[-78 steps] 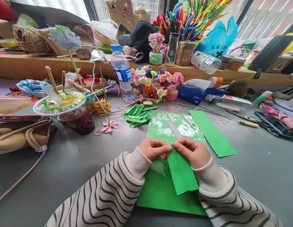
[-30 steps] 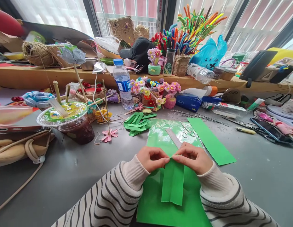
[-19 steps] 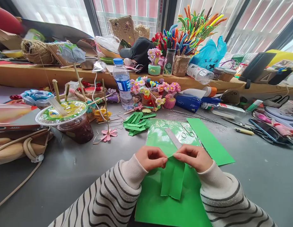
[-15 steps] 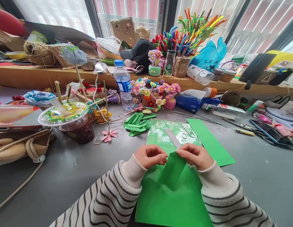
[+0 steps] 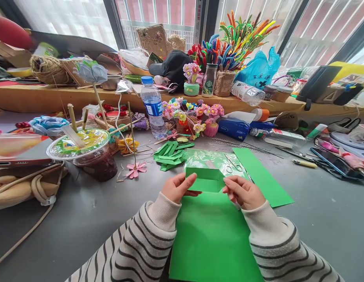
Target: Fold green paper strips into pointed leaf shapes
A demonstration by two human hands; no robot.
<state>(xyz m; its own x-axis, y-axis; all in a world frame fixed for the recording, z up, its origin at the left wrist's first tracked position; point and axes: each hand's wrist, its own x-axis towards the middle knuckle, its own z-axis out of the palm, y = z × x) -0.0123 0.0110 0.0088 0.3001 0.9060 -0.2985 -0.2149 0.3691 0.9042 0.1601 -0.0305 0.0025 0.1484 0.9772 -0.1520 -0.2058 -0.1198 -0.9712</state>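
Observation:
Between my hands is a small folded piece of green paper (image 5: pixel 206 182), creased lengthwise and held above larger green sheets (image 5: pixel 214 239). My left hand (image 5: pixel 179 188) grips its left end, thumb on top and fingers underneath. At the right end, my right hand (image 5: pixel 243 192) pinches the paper's corner between thumb and fingers. Just beyond the piece, scissors (image 5: pixel 232 164) lie on a clear plastic sleeve (image 5: pixel 193 156). A ruler (image 5: pixel 210 164) is mostly hidden behind the folded paper. Left of the sleeve sits a pile of folded green strips (image 5: pixel 170 154).
A green strip (image 5: pixel 262 180) lies at the right. To the left stand a lidded drink cup (image 5: pixel 95 160) and a water bottle (image 5: pixel 153 107). A pink paper flower (image 5: pixel 136 170) is near the cup. Right of the sheets are a phone (image 5: pixel 337 164) and a cutter (image 5: pixel 304 163).
The folded paper has turned from upright to lying sideways, with its creased side showing. My left hand has taken hold of its left end. The ruler is now mostly covered from view.

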